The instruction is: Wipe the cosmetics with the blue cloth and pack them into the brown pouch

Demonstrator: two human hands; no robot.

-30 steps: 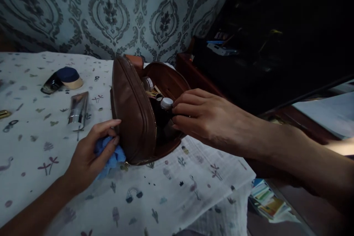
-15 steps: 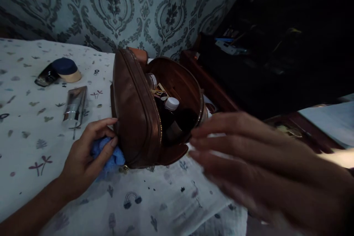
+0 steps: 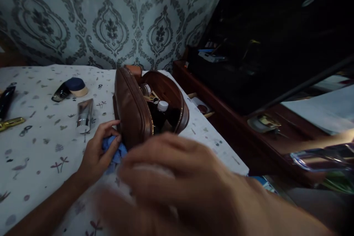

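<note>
My left hand (image 3: pixel 98 153) is closed on a crumpled blue cloth (image 3: pixel 117 151), its fingertips against the side of a brown leather bag (image 3: pixel 129 105). The bag lies on a white patterned cloth with its zip open. Inside it I see a dark bottle with a white cap (image 3: pixel 163 106), a small jar (image 3: pixel 145 89) and some thin items. My right hand (image 3: pixel 177 173) is in front of the bag, close to the camera and smeared by motion. It hides the bag's near end, and whether its fingers hold anything cannot be made out.
Left of the bag lie a silver tube (image 3: pixel 84 116), a blue-capped jar (image 3: pixel 77 87) and a small black item (image 3: pixel 61 92). A gold pen-like item (image 3: pixel 11 123) is at the far left. A large black screen (image 3: pixel 265 44) stands on a dark wooden desk (image 3: pixel 215 118) at the right.
My right hand has moved left, from the bag's right side to in front of its near end. My left hand still grips the blue cloth. The view has shifted, showing more at both sides.
</note>
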